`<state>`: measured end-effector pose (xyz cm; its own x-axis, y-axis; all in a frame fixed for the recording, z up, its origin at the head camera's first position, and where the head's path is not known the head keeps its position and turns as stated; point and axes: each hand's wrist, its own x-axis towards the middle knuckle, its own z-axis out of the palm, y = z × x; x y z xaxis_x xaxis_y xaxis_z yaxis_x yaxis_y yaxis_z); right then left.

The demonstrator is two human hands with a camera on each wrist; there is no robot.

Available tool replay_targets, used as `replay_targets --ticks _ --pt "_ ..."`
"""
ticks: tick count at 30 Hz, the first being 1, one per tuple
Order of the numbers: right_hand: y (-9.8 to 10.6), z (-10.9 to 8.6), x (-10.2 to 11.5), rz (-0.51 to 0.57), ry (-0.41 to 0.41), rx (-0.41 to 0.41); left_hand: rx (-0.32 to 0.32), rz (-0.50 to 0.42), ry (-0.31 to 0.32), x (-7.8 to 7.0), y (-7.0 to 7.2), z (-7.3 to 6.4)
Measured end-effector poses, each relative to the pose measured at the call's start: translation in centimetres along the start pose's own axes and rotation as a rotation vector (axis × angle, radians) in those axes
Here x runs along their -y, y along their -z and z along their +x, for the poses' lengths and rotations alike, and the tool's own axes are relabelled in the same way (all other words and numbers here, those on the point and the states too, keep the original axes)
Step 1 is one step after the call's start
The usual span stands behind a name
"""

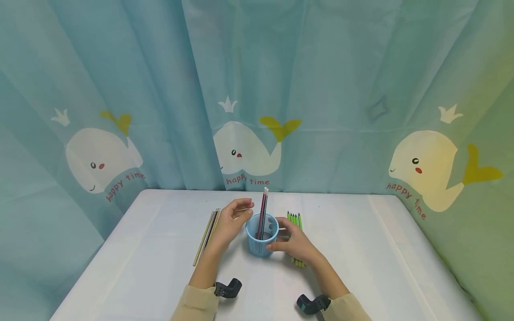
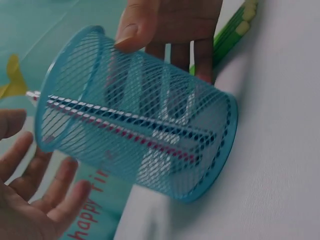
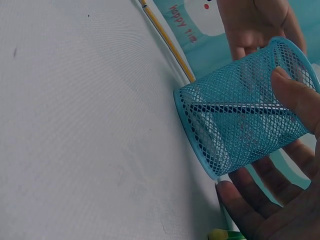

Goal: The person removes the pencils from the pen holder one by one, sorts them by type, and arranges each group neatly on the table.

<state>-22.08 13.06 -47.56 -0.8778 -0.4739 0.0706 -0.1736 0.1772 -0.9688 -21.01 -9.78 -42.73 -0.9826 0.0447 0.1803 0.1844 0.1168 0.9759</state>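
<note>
A light blue mesh pen cup (image 1: 259,247) stands upright on the white table. Inside it lean slim pencils (image 1: 263,207), dark and dark red with pale ends that rise above the rim. My right hand (image 1: 296,243) holds the cup from the right, thumb on the near side and fingers round the far side. On the other side, my left hand (image 1: 230,224) hovers by the rim with its fingers loosely bent and nothing in them. In the left wrist view, a gap separates its fingertips (image 2: 65,167) from the mesh.
Several green pencils (image 1: 295,219) lie together right of the cup, partly behind my right hand. Left of my left hand lie gold, black and silver pencils (image 1: 204,240). A blue curtain (image 1: 337,133) with printed whales hangs along the table's back edge.
</note>
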Motion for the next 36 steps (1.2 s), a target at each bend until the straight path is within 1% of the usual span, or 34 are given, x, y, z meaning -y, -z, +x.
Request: replay_targets --ticks 4,9,13,18,21,26,32,36 --pt "-0.1 0.0 0.1 -0.008 -0.001 -0.010 0.023 0.080 0.018 0.2 -1.0 0.3" --pt "-0.2 -0.1 0.3 0.001 0.007 -0.006 0.012 0.151 0.007 0.7 -1.9 0.3" --pt "-0.2 -0.1 0.1 0.012 0.007 0.001 -0.003 0.167 -0.001 0.8 -2.1 0.3" --pt "-0.1 -0.1 -0.1 -0.001 0.003 -0.006 -0.021 0.180 -0.013 0.7 -2.0 0.3" --pt "-0.1 -0.2 0.0 -0.001 0.004 -0.007 -0.014 0.192 -0.013 0.7 -2.1 0.4" --pt "-0.3 -0.2 0.1 0.014 0.007 0.004 -0.004 0.237 -0.014 0.7 -2.5 0.4" --pt "-0.3 -0.2 0.0 0.014 0.002 -0.002 -0.041 0.237 -0.009 0.4 -2.8 0.2" --pt "-0.2 -0.2 0.0 0.008 0.000 -0.010 -0.059 0.238 -0.001 0.2 -2.7 0.2"
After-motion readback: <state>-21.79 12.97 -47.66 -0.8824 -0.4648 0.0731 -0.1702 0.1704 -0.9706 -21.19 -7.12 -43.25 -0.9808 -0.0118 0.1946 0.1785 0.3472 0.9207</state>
